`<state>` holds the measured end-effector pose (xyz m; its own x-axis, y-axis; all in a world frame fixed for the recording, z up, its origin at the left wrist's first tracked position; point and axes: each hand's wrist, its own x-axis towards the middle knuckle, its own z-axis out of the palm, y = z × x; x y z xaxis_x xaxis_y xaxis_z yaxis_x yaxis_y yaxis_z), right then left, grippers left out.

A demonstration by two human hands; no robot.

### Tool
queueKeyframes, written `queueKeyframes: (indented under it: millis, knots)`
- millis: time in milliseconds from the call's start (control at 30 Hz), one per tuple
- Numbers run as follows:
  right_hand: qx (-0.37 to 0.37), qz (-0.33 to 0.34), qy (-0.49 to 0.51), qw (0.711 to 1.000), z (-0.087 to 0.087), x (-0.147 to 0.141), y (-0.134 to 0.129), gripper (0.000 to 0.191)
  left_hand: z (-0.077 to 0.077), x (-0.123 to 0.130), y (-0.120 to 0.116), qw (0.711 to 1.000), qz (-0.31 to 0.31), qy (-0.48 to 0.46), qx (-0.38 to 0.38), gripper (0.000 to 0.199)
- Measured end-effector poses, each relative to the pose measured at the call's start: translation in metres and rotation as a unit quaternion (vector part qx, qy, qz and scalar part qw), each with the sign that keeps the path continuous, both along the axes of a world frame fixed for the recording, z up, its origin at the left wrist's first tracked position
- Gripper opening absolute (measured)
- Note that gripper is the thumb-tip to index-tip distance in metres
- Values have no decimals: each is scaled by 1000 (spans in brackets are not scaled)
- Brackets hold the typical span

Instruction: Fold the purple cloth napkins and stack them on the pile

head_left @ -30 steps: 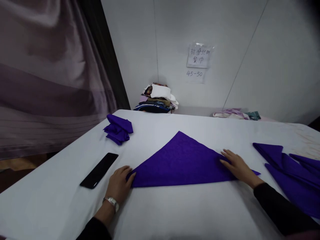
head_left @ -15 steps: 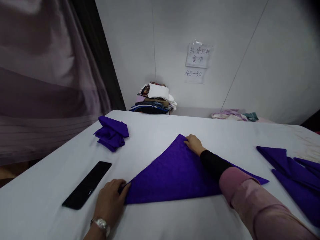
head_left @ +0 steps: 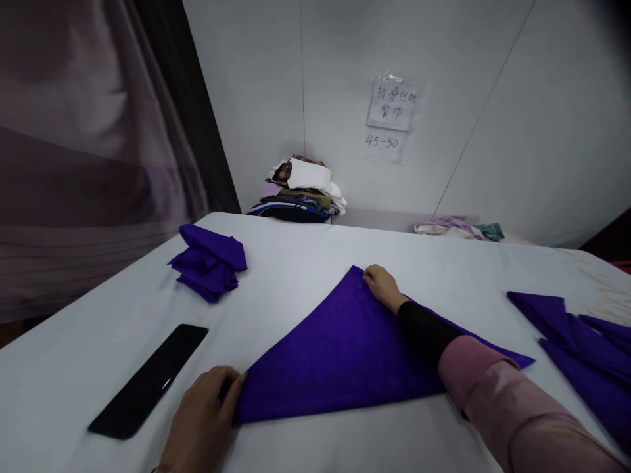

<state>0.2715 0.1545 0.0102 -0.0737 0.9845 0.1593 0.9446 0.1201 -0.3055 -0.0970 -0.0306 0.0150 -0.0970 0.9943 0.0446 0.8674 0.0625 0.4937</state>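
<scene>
A purple cloth napkin [head_left: 335, 355] lies on the white-covered table, folded into a triangle with its peak pointing away from me. My left hand [head_left: 204, 414] is closed at the napkin's left corner, thumb and fingers pinching the edge. At the peak, my right hand [head_left: 382, 287] pinches the cloth between thumb and fingertips. My right forearm, in a black cuff and pink sleeve, crosses over the napkin and hides part of its right half. The right corner shows beyond the sleeve, flat on the table.
Left of the napkin lies a black phone-like slab [head_left: 150, 381]. Behind it sits a folded purple cloth bundle [head_left: 210, 259]. More purple cloths [head_left: 586, 355] lie at the right. Stacked clothes [head_left: 300, 190] and other fabrics [head_left: 458, 228] stand by the wall beneath a paper sign [head_left: 392, 105].
The view has shifted slightly, so the slab and left bundle appear farther left. My left hand appears lower and farther left, still at the corner. My right hand stays at the peak.
</scene>
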Motion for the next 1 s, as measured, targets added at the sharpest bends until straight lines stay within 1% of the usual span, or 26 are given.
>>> queueKeyframes:
  millis: [167,267,400,600,700,833,933,1000]
  knots:
    - [-8,-34,5,999,-3,1,10,19,-3,-1,1,999,42,-16,-20,38]
    - [-9,-38,6,999,-6,2,14,20,-7,-4,1,999,46,-17,-21,41]
    - [-4,-28,7,1000,-9,4,18,21,-9,-7,1,998,49,-5,-25,39]
    - [8,-2,13,1000,-9,6,18,22,-5,-4,1,998,54,2,-29,38]
    - [14,4,13,1000,-10,5,18,22,-4,-4,1,998,56,7,-36,39]
    - [21,5,7,1000,-9,6,20,21,-4,-5,1,998,52,10,-25,39]
    - [35,12,4,999,-3,1,14,26,-3,-5,0,999,42,12,-14,38]
    - [45,38,4,998,1,-9,0,32,-2,-5,0,999,33,14,-9,37]
